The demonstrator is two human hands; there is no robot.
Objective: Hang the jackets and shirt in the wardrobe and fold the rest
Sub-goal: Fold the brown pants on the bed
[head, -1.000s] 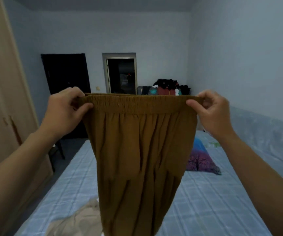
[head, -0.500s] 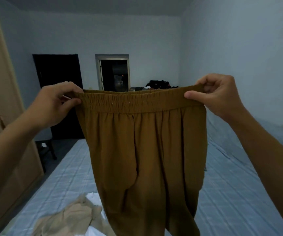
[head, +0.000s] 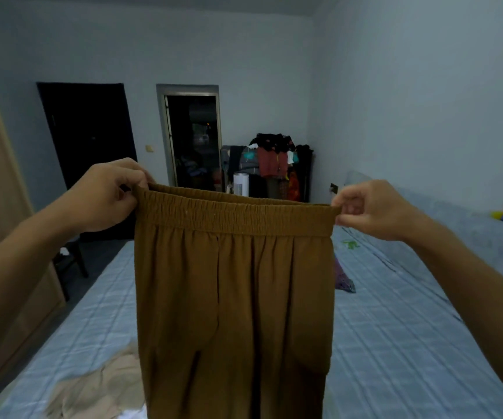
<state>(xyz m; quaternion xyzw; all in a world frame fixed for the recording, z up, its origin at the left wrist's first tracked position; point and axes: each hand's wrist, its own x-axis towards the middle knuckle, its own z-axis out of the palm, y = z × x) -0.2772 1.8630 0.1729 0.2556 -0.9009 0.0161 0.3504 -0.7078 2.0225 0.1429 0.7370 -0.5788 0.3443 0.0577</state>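
Two hands (head: 105, 196) (head: 371, 210) pinch one trousers (head: 235, 282).

Matt brown cloth trousers (head: 235, 291), gathered elastic waistband (head: 238, 214)

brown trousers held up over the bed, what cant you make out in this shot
Head view, the only one:
- brown trousers: legs cut off by the bottom edge.
- beige garment on the bed: partly hidden behind the trousers.
- purple item: mostly hidden by the trousers.
- dark doorway: too dim.
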